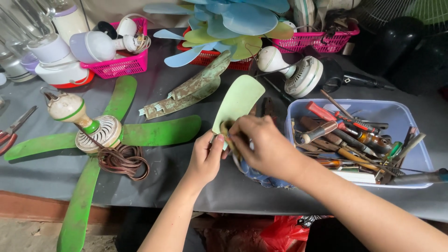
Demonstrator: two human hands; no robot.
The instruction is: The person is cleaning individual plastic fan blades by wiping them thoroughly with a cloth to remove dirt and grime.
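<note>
Presently, hands: left hand (205, 156) pinched the pale green fan blade (239, 100) at its base, centre frame; right hand (261, 142) gripped a rag (227, 128) on it.
Risk: blade might slip toward the tool bin (298, 109) if the pinch loosened.

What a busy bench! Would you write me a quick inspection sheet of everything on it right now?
Surface: dark grey sheet covering the table, mostly crowded.
Job's things: pale green fan blade, held at its narrow end; a cloth is pressed against it there.
Clutter: green four-blade fan; two worn blades; blue tub of screwdrivers; pink baskets with bulbs; white fan motor; pile of blue and yellow blades; red pliers.
Hands: left hand pinches the blade's base; right hand is closed over the cloth.
Cables: brown cord coil beside the green fan.
Surroundings: red bag under the table.
</note>
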